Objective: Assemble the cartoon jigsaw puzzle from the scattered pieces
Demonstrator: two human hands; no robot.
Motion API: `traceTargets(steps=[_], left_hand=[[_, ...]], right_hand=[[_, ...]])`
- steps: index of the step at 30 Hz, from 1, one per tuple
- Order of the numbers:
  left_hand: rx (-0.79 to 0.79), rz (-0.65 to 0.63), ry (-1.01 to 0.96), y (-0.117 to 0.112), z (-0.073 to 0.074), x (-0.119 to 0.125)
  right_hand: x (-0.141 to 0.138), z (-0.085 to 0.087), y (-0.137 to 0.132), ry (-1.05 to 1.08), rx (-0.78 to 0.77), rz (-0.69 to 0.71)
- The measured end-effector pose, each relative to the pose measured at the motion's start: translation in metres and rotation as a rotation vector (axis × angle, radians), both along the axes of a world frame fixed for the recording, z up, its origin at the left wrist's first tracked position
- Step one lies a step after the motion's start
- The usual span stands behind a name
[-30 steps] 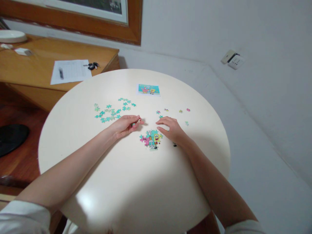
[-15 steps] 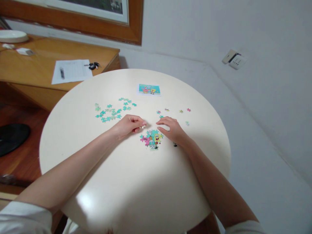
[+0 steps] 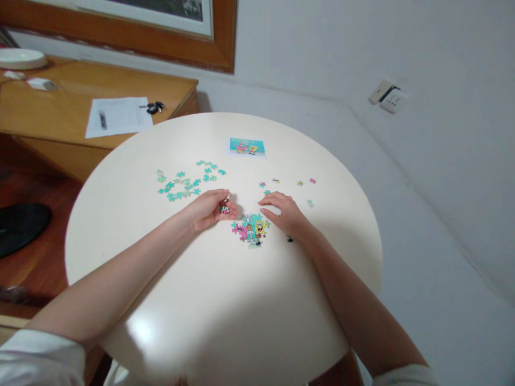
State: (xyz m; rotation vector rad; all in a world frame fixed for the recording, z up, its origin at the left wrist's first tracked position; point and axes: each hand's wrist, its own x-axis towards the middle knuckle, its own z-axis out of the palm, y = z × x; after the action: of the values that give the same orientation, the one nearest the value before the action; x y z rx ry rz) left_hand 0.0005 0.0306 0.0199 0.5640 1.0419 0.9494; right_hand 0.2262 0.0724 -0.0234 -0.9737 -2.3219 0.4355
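Note:
On the round cream table (image 3: 225, 300) lies a partly joined cartoon puzzle (image 3: 250, 229). My left hand (image 3: 209, 208) rests just left of it, fingers pinched on a small puzzle piece (image 3: 224, 208). My right hand (image 3: 284, 212) lies on the table at the puzzle's right edge, fingers stretched and slightly curled, holding nothing. A scatter of teal loose pieces (image 3: 187, 181) lies beyond my left hand. A few pink and yellow pieces (image 3: 298, 183) lie beyond my right hand. A small reference picture (image 3: 247, 146) sits at the table's far side.
A wooden desk (image 3: 60, 102) stands at the back left with a sheet of paper (image 3: 117, 116), keys (image 3: 154, 108) and a white dish (image 3: 20, 59). A framed picture (image 3: 161, 27) hangs above. White walls close in on the right, with a wall switch (image 3: 389, 96).
My left hand reached toward the joined puzzle with the piece, then drew back slightly and turned it in the fingers. My right hand stayed put.

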Motion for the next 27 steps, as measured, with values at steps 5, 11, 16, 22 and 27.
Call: traceTargets(steps=[5, 11, 16, 22, 27], left_hand=[[-0.06, 0.011, -0.097, 0.002, -0.002, 0.001], [-0.048, -0.018, -0.138, -0.003, 0.003, 0.006], [-0.038, 0.009, -0.16, -0.007, 0.006, 0.012], [-0.042, 0.031, -0.178, -0.008, 0.006, 0.016], [-0.059, 0.069, -0.15, -0.005, 0.005, 0.014]], right_hand=[[-0.006, 0.008, -0.005, 0.073, 0.044, -0.006], [-0.032, 0.02, -0.024, 0.117, 0.088, -0.009], [-0.048, 0.015, -0.031, 0.054, 0.076, 0.057], [-0.048, 0.012, -0.031, 0.058, 0.069, 0.049], [-0.048, 0.018, -0.034, 0.209, 0.035, 0.031]])
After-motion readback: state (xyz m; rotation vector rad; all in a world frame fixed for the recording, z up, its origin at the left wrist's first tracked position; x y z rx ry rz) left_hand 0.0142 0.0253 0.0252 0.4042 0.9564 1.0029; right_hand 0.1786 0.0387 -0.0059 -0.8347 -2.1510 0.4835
